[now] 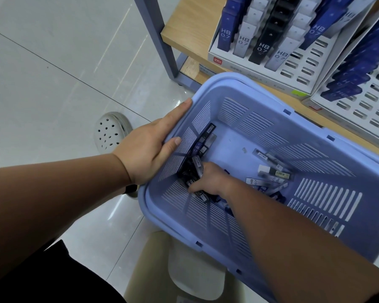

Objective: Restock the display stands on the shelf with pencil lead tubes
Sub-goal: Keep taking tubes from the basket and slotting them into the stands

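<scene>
A light-blue slotted plastic basket (315, 215) is tilted toward the lower left, its far side against the shelf. My left hand (149, 149) grips its left rim, thumb over the edge. My right hand (208, 180) is down inside the basket's low corner, fingers curled round a bunch of dark pencil lead tubes (195, 171). More loose tubes (271, 176) lie on the basket floor to the right. On the shelf stands a white display stand (293, 68) with rows of HB 0.7 tubes and several empty slots. A second stand (363, 106) sits to its right.
The wooden shelf (179, 33) rests on a grey-blue metal frame post (155, 33). White tiled floor (53, 73) lies to the left. My perforated white clog (109, 132) is beside the basket, and beige trousers show below it.
</scene>
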Tool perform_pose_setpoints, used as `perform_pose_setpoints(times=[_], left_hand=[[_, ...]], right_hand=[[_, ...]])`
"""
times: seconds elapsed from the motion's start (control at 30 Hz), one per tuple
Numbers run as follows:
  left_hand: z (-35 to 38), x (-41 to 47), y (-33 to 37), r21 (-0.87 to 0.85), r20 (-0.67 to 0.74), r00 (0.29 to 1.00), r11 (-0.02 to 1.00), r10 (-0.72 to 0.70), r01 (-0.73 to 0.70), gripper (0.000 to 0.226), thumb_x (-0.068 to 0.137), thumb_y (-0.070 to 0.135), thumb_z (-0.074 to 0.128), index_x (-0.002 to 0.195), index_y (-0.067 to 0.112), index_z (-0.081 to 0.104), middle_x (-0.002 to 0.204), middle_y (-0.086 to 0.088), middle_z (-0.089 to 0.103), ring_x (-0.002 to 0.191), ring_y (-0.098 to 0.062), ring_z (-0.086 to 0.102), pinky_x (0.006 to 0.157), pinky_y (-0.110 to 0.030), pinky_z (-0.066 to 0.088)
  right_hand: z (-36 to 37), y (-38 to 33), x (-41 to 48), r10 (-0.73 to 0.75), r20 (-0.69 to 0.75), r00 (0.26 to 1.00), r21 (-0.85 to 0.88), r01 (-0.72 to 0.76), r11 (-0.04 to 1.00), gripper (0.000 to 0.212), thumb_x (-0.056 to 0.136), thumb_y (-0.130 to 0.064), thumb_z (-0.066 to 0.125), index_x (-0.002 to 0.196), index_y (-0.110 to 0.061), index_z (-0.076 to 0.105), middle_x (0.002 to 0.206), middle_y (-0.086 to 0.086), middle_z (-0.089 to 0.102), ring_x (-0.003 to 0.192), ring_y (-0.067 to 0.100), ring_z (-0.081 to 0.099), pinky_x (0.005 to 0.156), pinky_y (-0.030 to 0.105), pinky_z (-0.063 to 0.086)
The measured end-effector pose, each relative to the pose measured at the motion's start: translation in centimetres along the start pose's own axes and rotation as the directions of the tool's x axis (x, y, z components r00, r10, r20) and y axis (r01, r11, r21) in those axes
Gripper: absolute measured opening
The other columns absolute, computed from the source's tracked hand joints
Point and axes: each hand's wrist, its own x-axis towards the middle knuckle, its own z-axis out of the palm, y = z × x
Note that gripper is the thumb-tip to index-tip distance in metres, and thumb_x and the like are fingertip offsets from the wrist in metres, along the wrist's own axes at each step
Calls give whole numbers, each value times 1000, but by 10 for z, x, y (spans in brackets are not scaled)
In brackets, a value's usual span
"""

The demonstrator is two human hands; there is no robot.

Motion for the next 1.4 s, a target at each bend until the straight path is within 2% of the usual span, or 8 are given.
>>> perform_pose_setpoints(times=[0.4,0.67,0.83,0.93,1.0,1.1,1.2,1.4], left_hand=[[2,0,-2,14,-19,999,999,42,-41,65,101,44,33,156,43,-1,140,-6,56,109,-24,61,94,-36,49],[1,3,1,110,-23,999,994,27,-24,66,103,40,35,157,40,-3,140,-11,53,111,-32,58,96,-40,47],[-6,6,8,471,-110,987,881,114,-50,71,92,50,45,155,21,28,143,-19,42,111,-41,50,91,-51,43],[-12,8,29,538,-205,907,816,368,-209,59,92,46,56,142,14,50,139,-21,49,109,-40,51,88,-49,38],[-13,10,54,426,-249,880,862,404,-276,50,96,41,54,137,13,53,125,-17,56,101,-37,54,85,-45,42],[-7,9,97,-158,-132,990,987,-40,19,44,101,35,52,142,22,46,112,-3,55,87,-20,55,80,-33,43],[5,8,129,-594,116,951,747,-288,299,30,103,28,51,133,31,52,94,-5,58,69,-21,55,65,-38,46],[3,4,195,-818,125,964,526,-233,234,30,101,16,56,131,21,58,84,-8,56,58,-17,54,56,-30,45]], right_hand=[[-13,12,-27,5,-47,999,221,5,975,42,68,-15,91,103,-19,67,99,2,75,92,17,71,88,38,59],[-39,0,-65,0,-109,994,498,55,866,55,58,-18,92,106,-6,69,96,16,76,91,35,74,89,56,58],[-49,-11,-104,-71,-154,985,714,161,682,15,75,0,79,89,-1,73,95,33,68,77,37,68,72,51,60],[-55,-21,-128,-131,-190,973,769,231,595,14,85,5,68,84,-5,77,89,23,72,74,30,70,63,39,62],[-57,-29,-146,-149,-214,965,799,261,541,23,79,-1,72,102,0,72,93,21,72,79,30,71,66,39,61],[-59,-42,-176,-173,-239,956,819,294,493,39,73,-5,74,111,2,66,93,19,73,80,28,72,69,39,62],[-64,-48,-205,-165,-306,937,825,348,446,36,74,-6,72,108,3,67,87,17,73,75,25,73,68,37,62],[-81,-41,-280,-128,-425,896,795,438,420,46,70,-12,73,113,3,68,96,20,71,77,26,71,65,35,61]])
